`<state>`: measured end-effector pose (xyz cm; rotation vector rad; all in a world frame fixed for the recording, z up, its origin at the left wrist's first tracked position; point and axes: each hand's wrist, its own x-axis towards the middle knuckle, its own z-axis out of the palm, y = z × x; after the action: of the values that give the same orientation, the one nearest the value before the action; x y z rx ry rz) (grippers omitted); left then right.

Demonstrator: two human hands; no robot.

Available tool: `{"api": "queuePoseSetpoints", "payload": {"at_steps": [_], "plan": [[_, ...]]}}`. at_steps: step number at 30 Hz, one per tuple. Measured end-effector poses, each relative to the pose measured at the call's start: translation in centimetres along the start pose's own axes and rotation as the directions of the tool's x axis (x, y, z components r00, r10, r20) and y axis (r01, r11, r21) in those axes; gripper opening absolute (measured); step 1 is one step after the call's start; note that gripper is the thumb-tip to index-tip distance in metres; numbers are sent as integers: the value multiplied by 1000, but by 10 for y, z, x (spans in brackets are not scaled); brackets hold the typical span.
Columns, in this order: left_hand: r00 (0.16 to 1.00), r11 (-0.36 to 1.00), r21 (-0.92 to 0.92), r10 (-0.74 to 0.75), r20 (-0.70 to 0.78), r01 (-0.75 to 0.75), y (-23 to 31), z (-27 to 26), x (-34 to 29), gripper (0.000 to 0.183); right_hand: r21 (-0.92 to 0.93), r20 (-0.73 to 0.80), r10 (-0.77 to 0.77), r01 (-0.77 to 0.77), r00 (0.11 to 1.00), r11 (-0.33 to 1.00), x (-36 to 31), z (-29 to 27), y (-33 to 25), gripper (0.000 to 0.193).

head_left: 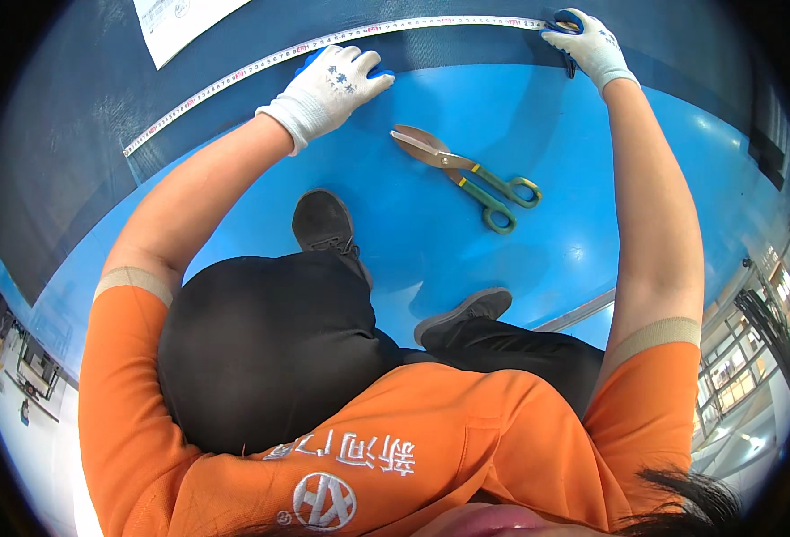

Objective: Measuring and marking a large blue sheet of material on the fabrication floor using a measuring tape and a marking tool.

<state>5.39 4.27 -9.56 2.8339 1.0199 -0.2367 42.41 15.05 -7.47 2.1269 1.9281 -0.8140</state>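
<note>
A white tape measure blade (261, 64) stretches in a curve along a dark sheet (82, 116). At its right end my right hand (592, 45), in a white glove with blue palm coating, grips the tape measure case (569, 27); a dark strap hangs below it. The case is mostly hidden by the fingers. My left hand (328, 94), gloved alike, rests palm down at the sheet's near edge, just below the blade. Its thumb stands apart from its bent fingers, and I see nothing held in it. Nearer to me, between both hands, lie tin snips (453, 163) with green handles.
The dark sheet lies over a glossy blue floor (538, 242). A white printed paper (180, 27) is on the sheet at the far left. My dark shoes (323, 224) are on the blue surface, near the snips. Racks and windows (744, 358) show at the right rim.
</note>
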Motion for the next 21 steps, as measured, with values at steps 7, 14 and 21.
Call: {"api": "queuePoseSetpoints", "payload": {"at_steps": [7, 14, 21], "plan": [[1000, 1000, -23, -19, -1, 19, 0, -1, -1, 40, -7, 27, 13, -13, 1000, 1000, -4, 0, -7, 50], [994, 996, -54, -78, -73, 75, 2, -4, -2, 38, -39, 34, -7, 8, 999, 999, 1, 1, -6, 51], [994, 996, -34, -83, -76, 80, 1, 3, -2, 36, -12, 16, -5, 5, 1000, 1000, 1, 2, -4, 53]]}}
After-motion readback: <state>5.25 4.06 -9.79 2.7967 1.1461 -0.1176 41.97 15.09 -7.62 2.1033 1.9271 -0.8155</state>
